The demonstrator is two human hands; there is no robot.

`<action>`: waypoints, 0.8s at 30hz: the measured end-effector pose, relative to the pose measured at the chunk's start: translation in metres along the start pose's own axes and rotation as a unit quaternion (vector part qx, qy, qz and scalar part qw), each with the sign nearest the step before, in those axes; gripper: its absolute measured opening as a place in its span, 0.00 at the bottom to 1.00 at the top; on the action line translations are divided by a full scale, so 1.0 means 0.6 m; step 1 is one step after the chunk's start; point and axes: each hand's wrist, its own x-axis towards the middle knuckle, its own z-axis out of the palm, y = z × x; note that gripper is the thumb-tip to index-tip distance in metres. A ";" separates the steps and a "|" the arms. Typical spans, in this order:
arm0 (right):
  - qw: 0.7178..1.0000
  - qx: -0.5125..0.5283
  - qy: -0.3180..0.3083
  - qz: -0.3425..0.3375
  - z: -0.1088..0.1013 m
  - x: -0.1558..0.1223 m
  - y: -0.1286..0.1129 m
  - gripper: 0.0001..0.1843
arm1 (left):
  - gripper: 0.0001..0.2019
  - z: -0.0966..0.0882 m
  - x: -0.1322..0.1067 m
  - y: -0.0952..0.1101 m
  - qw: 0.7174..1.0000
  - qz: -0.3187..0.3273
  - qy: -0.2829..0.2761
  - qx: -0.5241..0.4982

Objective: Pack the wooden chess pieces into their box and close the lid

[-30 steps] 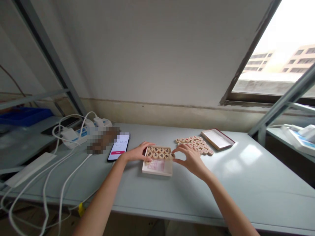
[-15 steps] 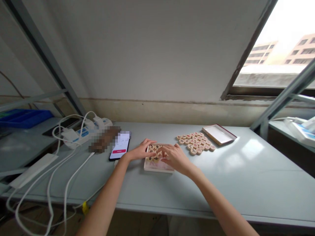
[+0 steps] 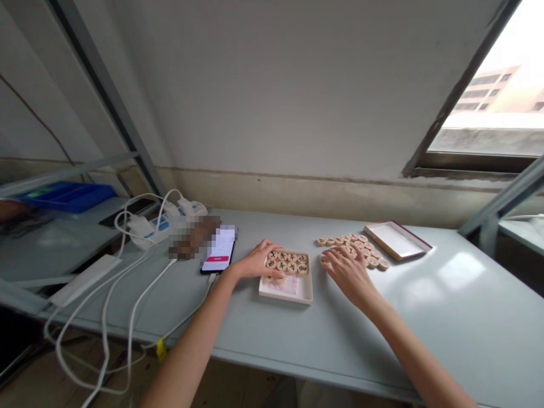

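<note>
Both your hands are low over the grey table (image 3: 425, 323). Your left hand (image 3: 254, 262) lies against the left edge of a shallow white box (image 3: 306, 290). Its fingers are curved loosely over the far left corner and its thumb is on the near side. It touches the box, but you cannot tell from this view whether it really grips the box or only rests there.

Your right hand (image 3: 349, 272) is open, palm down, fingers spread a little. It holds nothing. Its fingertips reach the near left side of a group of loose round pieces (image 3: 369, 256) that lie flat on the table, just right of the box. Whether a fingertip presses on one piece is not clear.

Inside the box, the boxed pieces (image 3: 287, 262) sit in rows at the far end, with dark marks on top. The near part of the box floor is bare and shows a faint pink print.

Beyond the loose pieces lies the box lid (image 3: 397, 239), open side up, with a dark red rim. Left of the box, a phone (image 3: 219, 255) lies flat with its screen lit. Further left are a white power strip (image 3: 158, 225) and white cables (image 3: 127, 306) that hang over the table edge. A blue tray (image 3: 63, 194) sits on the next shelf, far left.
</note>
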 end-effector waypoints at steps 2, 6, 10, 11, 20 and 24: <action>0.998 0.054 -0.008 0.009 -0.002 -0.002 -0.003 0.08 | 0.36 0.000 0.000 0.001 1.000 -0.001 -0.001 -0.001; 0.974 0.225 -0.011 0.035 -0.014 0.005 -0.022 0.09 | 0.35 0.001 0.000 0.001 1.000 -0.004 0.000 0.009; 0.945 0.316 -0.073 -0.038 -0.026 0.022 -0.070 0.08 | 0.36 0.001 0.001 0.003 1.000 -0.005 0.001 0.017; 0.944 0.311 -0.085 -0.062 -0.026 0.026 -0.082 0.07 | 0.35 0.001 0.000 0.004 1.000 -0.004 0.001 0.016; 0.965 0.222 -0.077 -0.112 -0.009 0.028 -0.100 0.08 | 0.33 0.000 -0.001 0.002 1.000 0.002 0.001 0.002; 0.973 0.179 -0.077 -0.124 -0.017 0.024 -0.101 0.10 | 0.33 0.002 0.002 -0.003 1.000 0.003 0.003 0.007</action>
